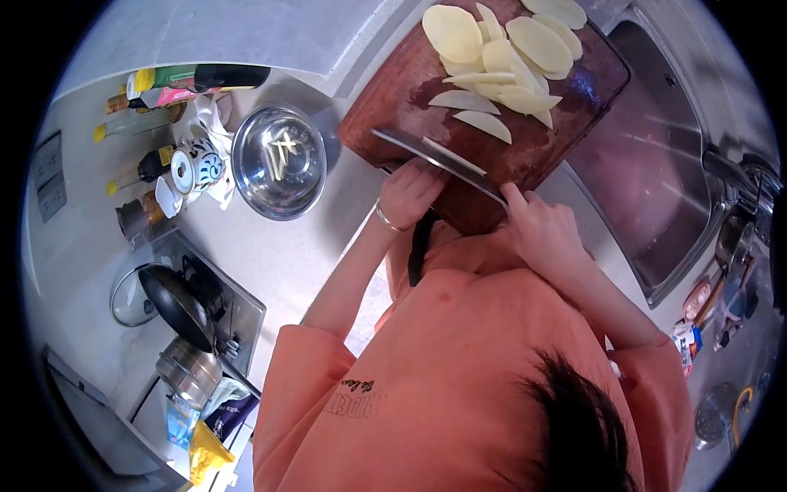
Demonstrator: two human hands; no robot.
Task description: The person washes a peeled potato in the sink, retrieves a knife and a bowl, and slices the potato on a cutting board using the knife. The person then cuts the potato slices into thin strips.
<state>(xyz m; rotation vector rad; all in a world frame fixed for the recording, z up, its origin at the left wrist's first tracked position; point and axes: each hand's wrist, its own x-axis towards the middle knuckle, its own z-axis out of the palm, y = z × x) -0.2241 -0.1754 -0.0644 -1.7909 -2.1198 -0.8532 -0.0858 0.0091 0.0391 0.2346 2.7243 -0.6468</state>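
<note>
My right hand (pixel 541 225) is closed around the handle end of a kitchen knife (pixel 443 162), at the near edge of a reddish-brown cutting board (pixel 381 102). The blade stretches leftward over the board. My left hand (pixel 412 193), with a bracelet at the wrist, has its fingers together right against the blade's near side; whatever lies under them is hidden. A thin pale strip (pixel 453 156) lies along the far side of the blade. Pale yellow potato slices (pixel 537 45) are piled farther up the board, with several single pieces nearer the knife.
Left of the board stands a clear bowl (pixel 279 197) with several pale strips in it. Bottles (pixel 135 123) and a patterned jar (pixel 205 164) line the wall behind it. A black pan (pixel 176 307) and a steel pot (pixel 188 369) are at lower left. The sink (pixel 648 164) adjoins the board's right side.
</note>
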